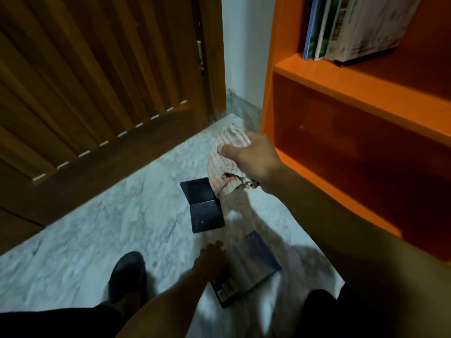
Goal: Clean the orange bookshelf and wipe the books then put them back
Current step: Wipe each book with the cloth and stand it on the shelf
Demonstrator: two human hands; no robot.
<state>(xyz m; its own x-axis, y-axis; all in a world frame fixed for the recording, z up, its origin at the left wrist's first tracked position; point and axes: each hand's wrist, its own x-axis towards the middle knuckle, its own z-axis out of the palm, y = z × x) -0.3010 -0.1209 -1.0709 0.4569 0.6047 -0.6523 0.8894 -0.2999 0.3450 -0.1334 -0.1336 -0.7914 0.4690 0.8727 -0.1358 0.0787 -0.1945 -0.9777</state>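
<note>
The orange bookshelf [361, 93] fills the right side. Its lower compartment holds nothing visible, and several books [346, 28] lean together on the shelf above. My right hand [251, 159] is shut on a white cloth with red stripes [225, 164], held in the air just left of the shelf's lower compartment. My left hand [211, 262] grips a blue book [246, 269] by its left edge, low over the floor; the book is blurred. A dark book [205, 206] lies spread open on the marble floor below the cloth.
A brown slatted wooden door [97, 81] stands at the left, with a strip of white wall between it and the shelf. The marble floor [109, 228] runs across the middle. My dark shoe [128, 274] rests at the lower left, my knee at the lower right.
</note>
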